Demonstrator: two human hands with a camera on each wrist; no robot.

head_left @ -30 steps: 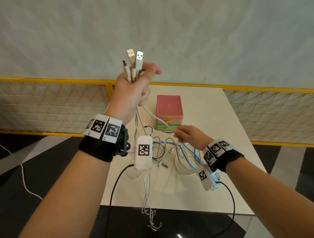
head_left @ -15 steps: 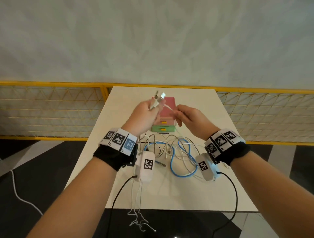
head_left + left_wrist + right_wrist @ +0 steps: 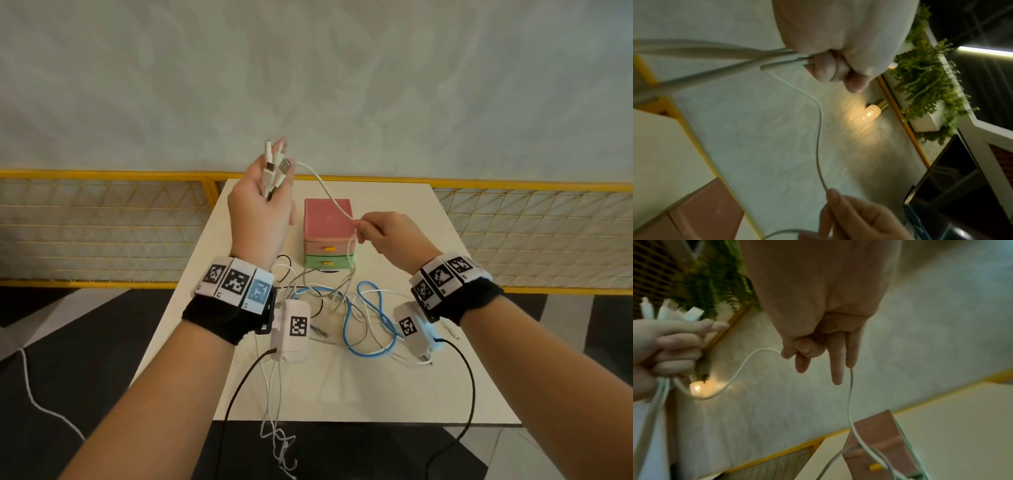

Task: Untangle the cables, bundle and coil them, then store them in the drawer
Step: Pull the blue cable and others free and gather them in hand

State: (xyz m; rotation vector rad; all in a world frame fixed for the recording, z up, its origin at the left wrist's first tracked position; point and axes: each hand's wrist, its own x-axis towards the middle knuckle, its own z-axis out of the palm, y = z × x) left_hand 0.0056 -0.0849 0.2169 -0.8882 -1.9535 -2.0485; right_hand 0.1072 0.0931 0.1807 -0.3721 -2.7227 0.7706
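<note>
My left hand (image 3: 263,205) is raised above the table's far left and grips several white cables (image 3: 274,171) just below their plugs, which stick up; their tails hang down past my wrist and over the near table edge. One white cable (image 3: 329,192) arcs from that bunch to my right hand (image 3: 376,233), which pinches it between thumb and forefinger (image 3: 787,353) above the drawer box. A pink and green drawer box (image 3: 328,233) stands mid-table with both drawers closed. A blue cable (image 3: 370,325) and more white and black ones lie tangled in front of it.
The white table (image 3: 445,377) is small, with its near edge close to my forearms. A yellow mesh railing (image 3: 102,222) runs behind it along a pale wall. Black sensor leads (image 3: 469,394) hang from both wrist cameras. A wall lamp (image 3: 869,113) and green plants (image 3: 927,81) show in the left wrist view.
My left hand dropped from high up to meet the right near the box, then rose again. The right hand slid along one white cable away from the left, drawing it out.
</note>
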